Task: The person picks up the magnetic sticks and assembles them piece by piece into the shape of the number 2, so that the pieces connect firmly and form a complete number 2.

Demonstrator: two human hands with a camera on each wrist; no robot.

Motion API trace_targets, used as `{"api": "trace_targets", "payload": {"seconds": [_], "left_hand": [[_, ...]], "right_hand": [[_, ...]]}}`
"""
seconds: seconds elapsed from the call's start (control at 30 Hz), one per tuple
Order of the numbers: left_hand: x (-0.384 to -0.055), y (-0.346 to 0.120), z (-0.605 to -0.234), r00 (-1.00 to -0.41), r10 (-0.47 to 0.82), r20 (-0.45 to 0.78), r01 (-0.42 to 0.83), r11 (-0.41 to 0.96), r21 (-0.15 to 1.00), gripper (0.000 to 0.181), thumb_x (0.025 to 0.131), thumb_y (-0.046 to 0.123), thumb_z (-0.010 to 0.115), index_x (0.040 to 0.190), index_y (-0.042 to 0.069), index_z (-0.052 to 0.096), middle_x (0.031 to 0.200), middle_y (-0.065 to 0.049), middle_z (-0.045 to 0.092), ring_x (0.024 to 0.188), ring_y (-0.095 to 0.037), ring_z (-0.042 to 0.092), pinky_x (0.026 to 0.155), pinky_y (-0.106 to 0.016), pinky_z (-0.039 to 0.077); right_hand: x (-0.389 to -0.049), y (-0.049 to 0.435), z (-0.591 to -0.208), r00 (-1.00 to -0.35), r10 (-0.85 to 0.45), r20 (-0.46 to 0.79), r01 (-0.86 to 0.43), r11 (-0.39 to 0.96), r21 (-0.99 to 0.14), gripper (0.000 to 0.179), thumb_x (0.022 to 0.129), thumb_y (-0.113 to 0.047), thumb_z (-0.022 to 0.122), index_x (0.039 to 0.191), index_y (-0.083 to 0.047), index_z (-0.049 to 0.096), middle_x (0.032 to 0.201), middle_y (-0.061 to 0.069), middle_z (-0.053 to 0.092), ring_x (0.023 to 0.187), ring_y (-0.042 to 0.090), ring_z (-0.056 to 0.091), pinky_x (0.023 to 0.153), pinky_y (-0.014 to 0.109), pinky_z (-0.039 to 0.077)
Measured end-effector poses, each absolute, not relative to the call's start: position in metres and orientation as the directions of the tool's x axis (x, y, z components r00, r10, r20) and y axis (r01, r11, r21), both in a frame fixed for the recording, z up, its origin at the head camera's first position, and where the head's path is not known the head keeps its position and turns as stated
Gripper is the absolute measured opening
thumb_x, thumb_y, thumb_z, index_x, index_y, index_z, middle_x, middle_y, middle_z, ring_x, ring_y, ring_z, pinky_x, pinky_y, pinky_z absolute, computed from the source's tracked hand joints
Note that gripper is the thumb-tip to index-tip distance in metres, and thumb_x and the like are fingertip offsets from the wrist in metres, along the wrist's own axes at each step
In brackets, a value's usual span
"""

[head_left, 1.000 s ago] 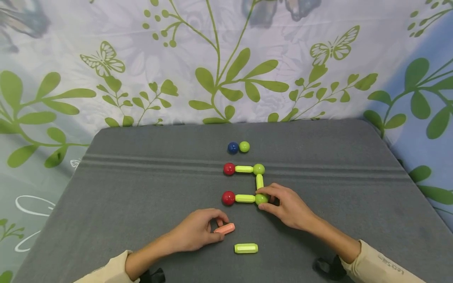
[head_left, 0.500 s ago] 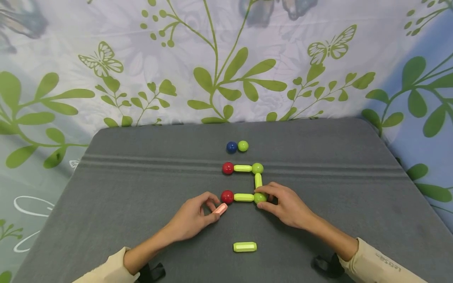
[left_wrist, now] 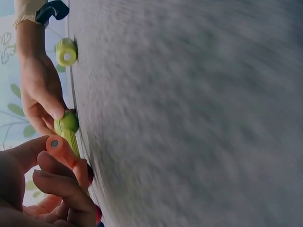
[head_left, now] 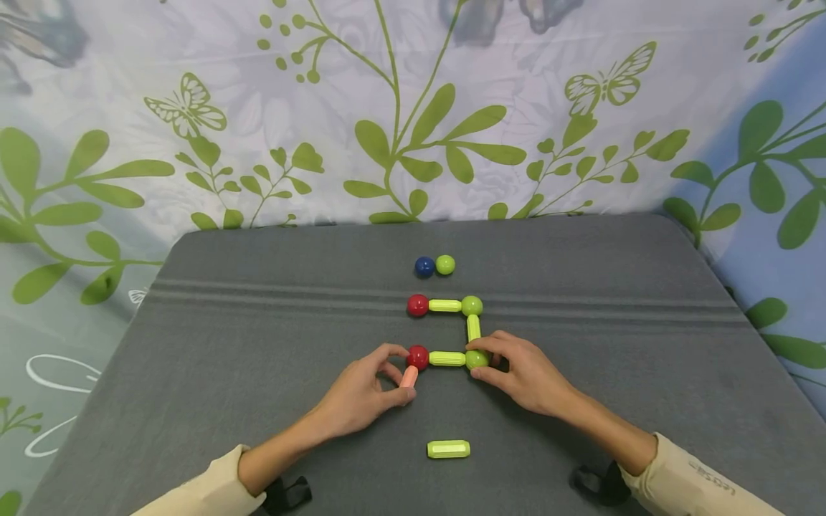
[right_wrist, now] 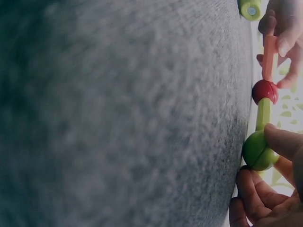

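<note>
My left hand (head_left: 361, 394) pinches a short salmon-orange magnetic rod (head_left: 409, 377) between thumb and fingers. Its far end meets the nearer red ball (head_left: 418, 357), and the index fingertip lies at that ball's side. In the left wrist view a small metal disc shows in the near end of the orange rod (left_wrist: 56, 144). My right hand (head_left: 525, 373) holds the nearer green ball (head_left: 476, 360) between thumb and fingers. A lime rod (head_left: 447, 359) links these two balls. From the green ball another lime rod (head_left: 474, 327) runs back to a second green ball (head_left: 472, 306).
The joined shape ends at the far red ball (head_left: 417, 305), linked by a third lime rod (head_left: 445, 305). Behind it a blue ball (head_left: 424, 266) and a green ball (head_left: 445, 265) sit side by side. One loose lime rod (head_left: 448, 449) lies nearest me on the grey table (head_left: 258, 322).
My left hand has carried the orange rod forward from beside the loose lime rod, turned it more upright in view and brought it against the nearer red ball. My right hand has stayed at the green ball.
</note>
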State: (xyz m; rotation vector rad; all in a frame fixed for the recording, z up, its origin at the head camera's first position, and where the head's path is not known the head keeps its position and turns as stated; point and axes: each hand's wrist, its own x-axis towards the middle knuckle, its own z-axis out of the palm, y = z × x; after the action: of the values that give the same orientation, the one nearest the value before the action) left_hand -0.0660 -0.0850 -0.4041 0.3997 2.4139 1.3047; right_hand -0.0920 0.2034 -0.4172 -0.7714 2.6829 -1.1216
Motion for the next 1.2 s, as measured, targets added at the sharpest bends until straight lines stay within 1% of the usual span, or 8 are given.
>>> {"api": "trace_targets", "payload": {"seconds": [0.13,0.3,0.43,0.63,0.93,1.2], "left_hand": [[-0.0661,-0.078,-0.4044,-0.871,0.456,-0.183,0.083,0.504,0.86,0.046,0.09,0.026,0.075,0.129,0.013,0.055,0.091,0.006,0.068,0.048,-0.01,0.053,0.048,-0.026,0.044],[-0.0659,-0.0754,-0.4049,-0.864,0.465,-0.196,0.07,0.495,0.866,0.041,0.091,0.024,0.074,0.127,0.013,0.058,0.092,0.004,0.069,0.048,-0.013,0.057,0.047,-0.028,0.046],[-0.0663,-0.0761,-0.405,-0.867,0.456,-0.2,0.064,0.501,0.863,0.038,0.091,0.023,0.074,0.125,0.013,0.06,0.094,0.002,0.068,0.047,-0.013,0.057,0.045,-0.028,0.044],[-0.0662,-0.0762,-0.4047,-0.859,0.464,-0.216,0.046,0.49,0.871,0.036,0.092,0.027,0.073,0.121,0.011,0.062,0.094,0.003,0.068,0.049,-0.014,0.057,0.044,-0.027,0.042],[-0.0661,-0.0763,-0.4051,-0.848,0.473,-0.237,0.024,0.483,0.875,0.037,0.091,0.028,0.074,0.122,0.012,0.061,0.095,0.003,0.066,0.05,-0.016,0.058,0.047,-0.028,0.044],[-0.0664,-0.0765,-0.407,-0.845,0.496,-0.2,0.079,0.486,0.87,0.039,0.092,0.026,0.073,0.126,0.013,0.061,0.096,0.002,0.064,0.048,-0.013,0.055,0.046,-0.026,0.043]], "right_hand": [[-0.0922,0.2041,-0.4168,-0.859,-0.508,0.069,-0.406,0.593,-0.695,0.029,0.09,-0.021,0.075,0.118,-0.015,0.069,0.098,-0.009,0.059,0.076,0.004,0.051,0.065,0.027,0.045],[-0.0923,0.2035,-0.4168,-0.858,-0.509,0.071,-0.408,0.591,-0.696,0.03,0.09,-0.021,0.075,0.118,-0.014,0.069,0.097,-0.009,0.059,0.076,0.004,0.051,0.065,0.027,0.045],[-0.092,0.2033,-0.4169,-0.859,-0.506,0.073,-0.407,0.591,-0.697,0.03,0.09,-0.02,0.075,0.118,-0.014,0.069,0.098,-0.009,0.059,0.076,0.004,0.051,0.064,0.027,0.045],[-0.092,0.2035,-0.4175,-0.859,-0.506,0.079,-0.411,0.589,-0.695,0.03,0.09,-0.02,0.075,0.118,-0.014,0.069,0.097,-0.009,0.059,0.076,0.004,0.052,0.065,0.027,0.045],[-0.0918,0.2027,-0.418,-0.862,-0.503,0.069,-0.405,0.599,-0.691,0.03,0.09,-0.022,0.075,0.118,-0.015,0.069,0.098,-0.01,0.059,0.076,0.004,0.052,0.065,0.027,0.045],[-0.092,0.2037,-0.418,-0.861,-0.504,0.076,-0.409,0.595,-0.692,0.029,0.09,-0.021,0.075,0.118,-0.015,0.069,0.098,-0.01,0.059,0.077,0.004,0.052,0.065,0.027,0.045]]}}
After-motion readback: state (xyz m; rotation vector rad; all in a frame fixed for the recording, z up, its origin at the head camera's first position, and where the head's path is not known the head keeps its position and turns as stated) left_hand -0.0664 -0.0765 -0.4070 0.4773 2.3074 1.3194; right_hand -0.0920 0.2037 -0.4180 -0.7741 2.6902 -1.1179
